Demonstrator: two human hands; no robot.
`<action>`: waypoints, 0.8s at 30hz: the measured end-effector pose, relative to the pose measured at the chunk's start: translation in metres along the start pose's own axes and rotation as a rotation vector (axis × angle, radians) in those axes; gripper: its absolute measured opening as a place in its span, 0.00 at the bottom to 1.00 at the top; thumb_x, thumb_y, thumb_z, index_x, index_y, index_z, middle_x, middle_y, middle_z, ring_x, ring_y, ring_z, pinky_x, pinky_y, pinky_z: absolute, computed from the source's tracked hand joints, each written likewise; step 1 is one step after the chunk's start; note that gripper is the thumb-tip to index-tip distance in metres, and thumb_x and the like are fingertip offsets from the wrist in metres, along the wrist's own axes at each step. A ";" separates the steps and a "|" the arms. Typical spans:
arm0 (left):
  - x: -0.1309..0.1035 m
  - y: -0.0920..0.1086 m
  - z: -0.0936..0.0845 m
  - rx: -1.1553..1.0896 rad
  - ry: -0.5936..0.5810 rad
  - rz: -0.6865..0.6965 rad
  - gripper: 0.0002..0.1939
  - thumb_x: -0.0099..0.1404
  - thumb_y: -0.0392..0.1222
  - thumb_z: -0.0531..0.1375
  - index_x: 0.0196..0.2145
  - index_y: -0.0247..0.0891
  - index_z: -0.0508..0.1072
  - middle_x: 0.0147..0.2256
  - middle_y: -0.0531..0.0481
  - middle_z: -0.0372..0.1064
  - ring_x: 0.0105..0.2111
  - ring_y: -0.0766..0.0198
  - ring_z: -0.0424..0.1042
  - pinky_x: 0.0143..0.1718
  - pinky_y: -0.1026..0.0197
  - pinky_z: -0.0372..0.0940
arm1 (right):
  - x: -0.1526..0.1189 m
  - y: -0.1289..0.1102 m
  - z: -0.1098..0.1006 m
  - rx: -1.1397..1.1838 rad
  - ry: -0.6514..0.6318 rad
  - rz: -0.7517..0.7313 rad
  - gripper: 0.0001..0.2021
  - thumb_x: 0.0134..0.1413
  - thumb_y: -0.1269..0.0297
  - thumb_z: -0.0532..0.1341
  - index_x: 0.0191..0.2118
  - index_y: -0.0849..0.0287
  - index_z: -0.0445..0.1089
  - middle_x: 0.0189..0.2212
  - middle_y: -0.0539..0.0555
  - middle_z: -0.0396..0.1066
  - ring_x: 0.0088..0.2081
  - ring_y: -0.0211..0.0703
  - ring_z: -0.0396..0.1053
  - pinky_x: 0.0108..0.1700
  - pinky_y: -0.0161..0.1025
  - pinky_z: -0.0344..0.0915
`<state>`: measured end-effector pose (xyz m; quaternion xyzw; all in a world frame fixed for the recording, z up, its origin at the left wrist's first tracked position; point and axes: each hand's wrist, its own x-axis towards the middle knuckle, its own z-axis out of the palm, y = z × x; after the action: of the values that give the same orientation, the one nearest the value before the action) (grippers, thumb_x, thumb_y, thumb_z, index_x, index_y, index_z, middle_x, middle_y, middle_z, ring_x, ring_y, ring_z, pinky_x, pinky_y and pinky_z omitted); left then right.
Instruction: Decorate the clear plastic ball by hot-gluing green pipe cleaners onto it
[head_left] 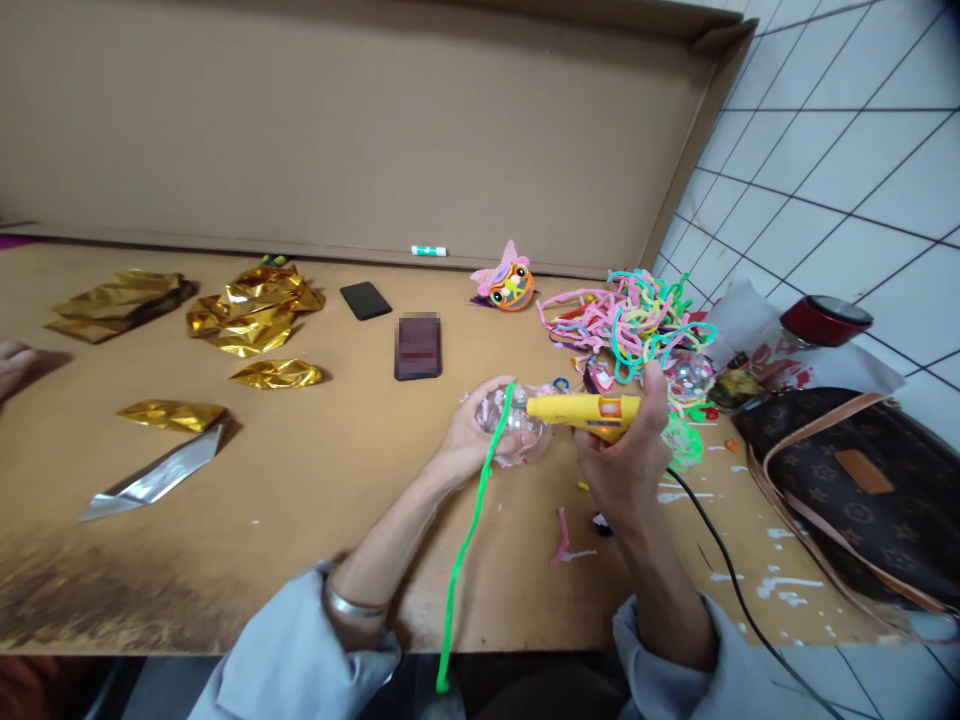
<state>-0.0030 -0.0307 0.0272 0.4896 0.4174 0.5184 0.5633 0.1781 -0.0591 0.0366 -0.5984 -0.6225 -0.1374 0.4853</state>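
My left hand is closed around a clear plastic ball with pinkish bits on it. Across the ball lies one end of a bright green pipe cleaner, whose other end hangs past the table's front edge. My right hand grips a yellow glue gun by its handle, thumb up at the back. The gun's nozzle points left and meets the green strand at the ball, though exact contact is hard to make out. A black cord trails from the gun toward the lower right.
Pink, teal and green pipe cleaners lie heaped behind my right hand. A decorated ball with a face sits by the cardboard wall. Crumpled gold foil and two dark flat objects lie left. A brown handbag and a red-lidded jar stand right.
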 end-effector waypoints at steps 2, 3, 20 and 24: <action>0.000 -0.001 0.000 0.013 0.007 0.011 0.41 0.36 0.40 0.76 0.51 0.39 0.72 0.44 0.47 0.74 0.40 0.57 0.75 0.43 0.56 0.73 | 0.000 0.000 0.000 -0.005 -0.018 0.012 0.48 0.47 0.66 0.63 0.70 0.50 0.36 0.68 0.62 0.52 0.59 0.62 0.67 0.51 0.54 0.71; 0.000 -0.001 0.000 0.015 0.009 0.014 0.41 0.36 0.40 0.76 0.51 0.39 0.72 0.44 0.47 0.74 0.41 0.57 0.74 0.43 0.56 0.73 | 0.000 0.000 0.000 -0.007 -0.022 0.010 0.47 0.48 0.65 0.63 0.70 0.50 0.36 0.68 0.63 0.52 0.58 0.62 0.67 0.51 0.53 0.71; 0.001 -0.001 -0.001 0.055 0.013 -0.012 0.45 0.34 0.40 0.76 0.52 0.37 0.71 0.49 0.44 0.72 0.44 0.58 0.73 0.46 0.60 0.68 | 0.005 0.001 0.000 -0.154 0.091 -0.159 0.44 0.50 0.65 0.60 0.70 0.52 0.38 0.60 0.61 0.64 0.43 0.51 0.76 0.32 0.39 0.69; 0.001 -0.002 -0.001 0.065 0.018 0.000 0.43 0.34 0.40 0.76 0.52 0.38 0.71 0.49 0.45 0.72 0.44 0.58 0.73 0.46 0.60 0.68 | 0.006 0.000 -0.002 -0.122 0.068 -0.163 0.44 0.51 0.63 0.60 0.70 0.52 0.38 0.58 0.60 0.66 0.39 0.50 0.76 0.31 0.39 0.68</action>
<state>-0.0030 -0.0295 0.0248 0.5031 0.4390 0.5090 0.5432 0.1806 -0.0570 0.0424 -0.5691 -0.6429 -0.2342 0.4559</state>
